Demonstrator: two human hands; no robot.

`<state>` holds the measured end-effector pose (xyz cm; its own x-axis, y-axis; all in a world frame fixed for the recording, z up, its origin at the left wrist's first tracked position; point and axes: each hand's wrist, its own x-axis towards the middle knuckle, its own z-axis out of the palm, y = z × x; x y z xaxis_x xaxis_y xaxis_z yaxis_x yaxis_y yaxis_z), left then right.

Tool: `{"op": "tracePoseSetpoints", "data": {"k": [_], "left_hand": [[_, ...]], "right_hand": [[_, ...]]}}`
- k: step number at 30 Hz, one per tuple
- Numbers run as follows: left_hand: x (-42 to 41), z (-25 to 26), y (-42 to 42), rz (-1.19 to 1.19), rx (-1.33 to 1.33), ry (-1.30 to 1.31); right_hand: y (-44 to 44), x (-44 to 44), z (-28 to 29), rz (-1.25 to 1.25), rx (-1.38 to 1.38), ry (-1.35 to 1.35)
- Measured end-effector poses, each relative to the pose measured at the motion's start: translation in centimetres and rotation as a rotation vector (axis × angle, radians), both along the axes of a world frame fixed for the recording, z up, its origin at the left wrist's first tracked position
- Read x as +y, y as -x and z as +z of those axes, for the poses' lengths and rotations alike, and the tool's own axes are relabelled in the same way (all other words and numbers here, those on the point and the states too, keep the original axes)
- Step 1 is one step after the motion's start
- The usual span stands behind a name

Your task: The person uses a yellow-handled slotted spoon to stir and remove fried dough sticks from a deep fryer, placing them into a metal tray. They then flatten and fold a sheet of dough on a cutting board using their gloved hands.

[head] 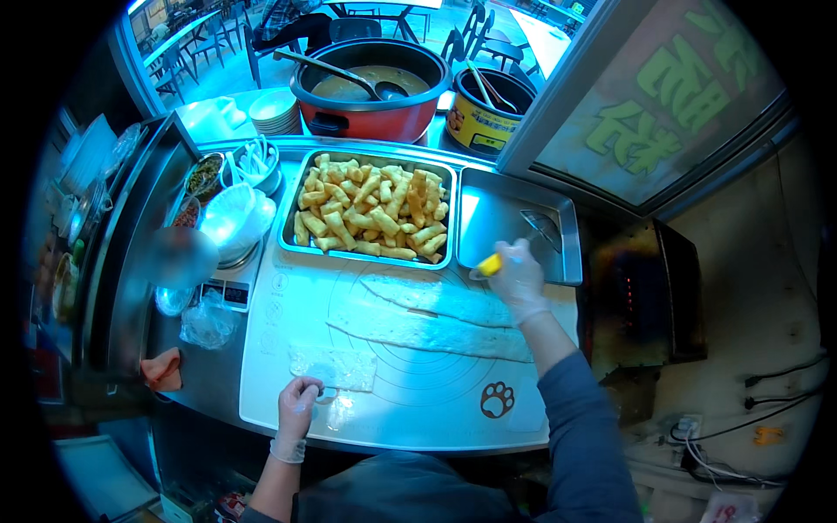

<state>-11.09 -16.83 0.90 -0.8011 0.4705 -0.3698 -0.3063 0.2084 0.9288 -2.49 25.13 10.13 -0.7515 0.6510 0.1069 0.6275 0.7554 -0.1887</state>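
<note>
My right hand, in a clear plastic glove, grips a tool with a yellow handle; its working end is hard to make out. It hovers by the right ends of two long, flat dough strips, which lie side by side on a white silicone mat with printed circles. At the mat's near left, my gloved left hand has its fingers curled at the near edge of a clear rectangular plastic piece. Whether they grasp it cannot be told. Beyond the strips, fried dough sticks fill a metal tray.
A second metal tray holds a thin curved-edged item. Behind stand a red pot with a ladle and a yellow pot. A digital scale, bagged bowl and orange cloth are left. Someone sits beyond the window.
</note>
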Motion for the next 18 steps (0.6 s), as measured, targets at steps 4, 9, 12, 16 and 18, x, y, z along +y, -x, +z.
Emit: {"op": "tracePoseSetpoints", "data": {"k": [4,9,12,16,18], "left_hand": [[-1.9,-0.7,0.0,0.040,-0.007,0.074],[-1.8,0.3,-0.5,0.076,-0.035,0.150],[-0.6,-0.4,-1.3,0.011,-0.003,0.131],[3.8,-0.9,-3.4,-0.185,0.030,0.092],[7.2,-1.9,-5.2,-0.385,0.030,0.088]], "right_hand": [[6.2,1.9,-7.1,-0.009,-0.097,-0.030],[5.4,5.1,-13.2,-0.064,0.399,0.047],[-1.0,4.4,-10.7,-0.040,0.567,0.259],[-19.4,0.6,-12.0,-0.443,0.504,0.442],[-28.4,-3.0,-13.4,-0.712,0.244,0.550]]}}
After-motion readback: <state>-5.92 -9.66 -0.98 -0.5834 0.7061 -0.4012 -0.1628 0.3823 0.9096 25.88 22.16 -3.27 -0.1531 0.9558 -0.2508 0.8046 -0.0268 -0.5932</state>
